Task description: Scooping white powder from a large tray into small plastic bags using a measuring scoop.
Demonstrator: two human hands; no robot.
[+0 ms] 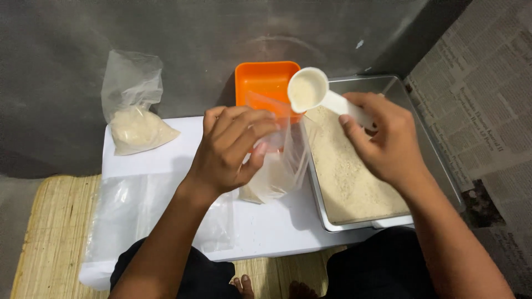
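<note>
Straw matting [52, 221] covers the floor at the far left, under the edge of a low white table [166, 155]. Clear empty plastic bags [119, 216] lie flat on the table's near left part, hanging over its edge. Behind them, at the back left corner, stands a filled bag [136, 124] of pale grain, its loose top crumpled upward against the grey wall.

Near the middle, the left hand [230, 149] has its fingers curled and pinched on the mouth of a clear bag [277, 166], holding it open; this bag stands on the table with some pale grain in its bottom, just beside the metal tray. An orange tub [266, 80] sits behind the bag, partly hidden by it.

Above the bag's mouth is a white scoop [310, 91], its cup filled with grain and level. The right hand [385, 141] grips the scoop's handle, fingers closed around it with the thumb along the underside.

Under that hand, a shallow metal tray [438, 160] rests on the table's right end, spread with a bed of the same pale grain [346, 177]. Newspaper [482, 99] covers the wall at the far right.
</note>
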